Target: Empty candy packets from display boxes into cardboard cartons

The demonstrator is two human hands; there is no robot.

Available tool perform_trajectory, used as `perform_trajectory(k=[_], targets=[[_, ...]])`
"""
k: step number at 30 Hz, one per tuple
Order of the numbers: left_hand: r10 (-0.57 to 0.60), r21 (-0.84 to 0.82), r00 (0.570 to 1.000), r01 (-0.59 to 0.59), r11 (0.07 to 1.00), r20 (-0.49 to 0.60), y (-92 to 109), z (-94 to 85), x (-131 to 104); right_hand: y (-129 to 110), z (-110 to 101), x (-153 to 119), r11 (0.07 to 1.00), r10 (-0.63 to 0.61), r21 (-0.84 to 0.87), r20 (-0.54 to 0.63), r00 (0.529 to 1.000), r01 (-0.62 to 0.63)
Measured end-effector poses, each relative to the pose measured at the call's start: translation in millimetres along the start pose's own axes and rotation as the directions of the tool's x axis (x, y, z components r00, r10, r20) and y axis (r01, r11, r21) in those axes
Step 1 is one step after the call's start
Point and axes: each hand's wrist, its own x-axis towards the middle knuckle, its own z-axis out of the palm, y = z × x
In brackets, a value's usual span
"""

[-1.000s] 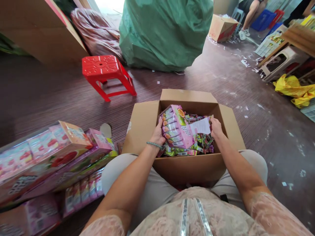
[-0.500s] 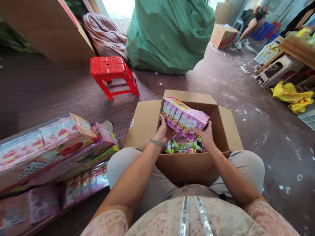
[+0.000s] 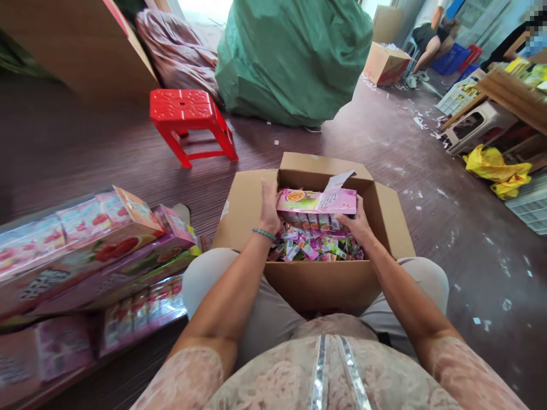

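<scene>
A pink display box (image 3: 318, 200) with a fruit picture and a raised paper flap is held level between my hands, above an open cardboard carton (image 3: 316, 285). A row of small purple packs shows along its near side. My left hand (image 3: 270, 209), with a beaded bracelet on the wrist, presses against the box's left end, its fingers pointing up. Around the right end, my right hand (image 3: 358, 219) grips with the thumb on the near side. Loose purple and green packets (image 3: 314, 245) cover the carton's inside below. The carton stands between my knees.
Stacked display boxes (image 3: 77, 250) lie at my left. Ahead are a red stool (image 3: 183, 108) and a large green sack (image 3: 294, 62). A yellow bag (image 3: 498, 171) lies near a wooden table (image 3: 513, 94) on the right. A seated person (image 3: 427, 42) is farther back. Paper scraps litter the floor.
The display box has tipped from slanted to level, its top now facing me and a flap standing up. More purple packets lie in the carton. My left hand's fingers have moved up.
</scene>
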Motion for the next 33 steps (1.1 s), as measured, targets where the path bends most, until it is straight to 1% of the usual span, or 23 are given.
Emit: perform_trajectory(k=[2, 3, 4, 6, 8, 10, 11, 13, 15, 16, 18, 19, 20, 21, 22, 23, 24, 25, 26, 28, 30, 32, 33], targets=[[0.049, 0.0, 0.998, -0.049, 0.999, -0.028, 4.3, -3.2, 0.4, 8.1, 8.6, -0.2, 0.998, 0.031, 0.049, -0.069, 0.997, -0.028], [0.065, -0.003, 0.998, -0.065, 0.998, -0.011, 6.3, -4.5, 0.3, 12.3, 11.4, -1.1, 0.997, 0.046, 0.07, -0.101, 0.994, -0.039], [0.08, -0.005, 0.997, -0.08, 0.997, 0.02, 7.9, -5.5, 0.1, 16.5, 13.5, -2.7, 0.996, 0.051, 0.085, -0.119, 0.992, -0.041], [0.137, 0.019, 0.987, -0.139, 0.99, 0.084, 9.3, -6.8, -0.2, 25.9, 15.7, -7.8, 0.994, 0.043, 0.101, -0.116, 0.992, -0.031], [0.234, 0.092, 0.961, -0.249, 0.964, 0.149, 7.5, -7.1, -0.9, 36.9, 15.3, -13.5, 0.991, 0.053, 0.125, -0.111, 0.992, -0.039], [0.336, 0.188, 0.905, -0.389, 0.902, 0.26, 3.4, -6.2, -2.5, 49.6, 11.8, -17.7, 0.981, 0.101, 0.179, -0.147, 0.984, -0.074], [0.358, 0.225, 0.873, -0.441, 0.869, 0.332, 1.5, -5.5, -3.4, 56.1, 9.2, -19.1, 0.972, 0.133, 0.212, -0.165, 0.977, -0.097], [0.343, 0.265, 0.823, -0.492, 0.829, 0.453, -0.2, -3.3, -5.2, 68.2, 4.6, -21.6, 0.952, 0.192, 0.273, -0.173, 0.966, -0.14], [0.338, 0.305, 0.788, -0.536, 0.787, 0.514, 2.0, -0.7, -6.9, 77.9, 2.9, -25.1, 0.932, 0.233, 0.319, -0.151, 0.961, -0.176], [0.357, 0.33, 0.763, -0.581, 0.744, 0.538, 4.0, 0.6, -7.8, 81.5, 3.2, -27.5, 0.922, 0.255, 0.334, -0.142, 0.956, -0.196], [0.398, 0.373, 0.686, -0.69, 0.62, 0.609, 7.6, 2.6, -9.5, 86.0, 4.4, -32.6, 0.904, 0.309, 0.35, -0.14, 0.941, -0.245], [0.395, 0.378, 0.656, -0.72, 0.582, 0.643, 8.5, 3.2, -9.9, 86.6, 4.5, -34.7, 0.897, 0.334, 0.351, -0.139, 0.932, -0.269], [0.375, 0.372, 0.654, -0.714, 0.593, 0.657, 8.8, 3.3, -9.5, 85.9, 4.0, -35.8, 0.893, 0.349, 0.347, -0.134, 0.928, -0.286], [0.342, 0.357, 0.683, -0.666, 0.655, 0.645, 8.5, 3.0, -8.4, 83.6, 2.9, -35.5, 0.894, 0.35, 0.339, -0.122, 0.929, -0.293], [0.304, 0.334, 0.735, -0.582, 0.742, 0.606, 8.1, 2.4, -6.4, 79.2, 1.6, -33.6, 0.901, 0.335, 0.326, -0.105, 0.936, -0.286], [0.266, 0.298, 0.796, -0.48, 0.825, 0.544, 7.9, 1.6, -3.7, 72.6, 0.4, -29.9, 0.913, 0.305, 0.31, -0.089, 0.948, -0.265], [0.235, 0.248, 0.85, -0.383, 0.89, 0.471, 8.2, 0.7, -0.8, 63.7, -0.3, -24.7, 0.929, 0.264, 0.289, -0.079, 0.961, -0.232], [0.214, 0.189, 0.892, -0.308, 0.932, 0.398, 9.3, -0.1, 2.0, 52.4, -0.3, -18.1, 0.946, 0.216, 0.262, -0.076, 0.973, -0.189], [0.203, 0.128, 0.922, -0.257, 0.958, 0.33, 11.4, -0.6, 4.3, 39.1, 0.5, -10.8, 0.964, 0.16, 0.228, -0.076, 0.984, -0.139], [0.183, -0.003, 0.961, -0.187, 0.982, 0.206, 18.0, -0.9, 6.7, 7.6, 4.6, 4.1, 0.992, 0.035, 0.122, -0.068, 0.997, -0.027], [0.112, -0.135, 0.988, -0.098, 0.986, 0.102, 26.3, -0.9, 6.0, -25.7, 10.8, 17.0, 0.996, -0.087, -0.04, -0.036, 0.996, 0.086], [0.037, -0.223, 0.999, -0.03, 0.974, 0.027, 33.3, -1.1, 3.0, -55.6, 16.6, 27.0, 0.963, -0.174, -0.209, 0.007, 0.985, 0.172], [0.012, -0.242, 1.0, -0.008, 0.97, 0.017, 35.7, -1.5, 1.0, -67.8, 18.3, 30.9, 0.943, -0.204, -0.264, 0.023, 0.979, 0.203]])
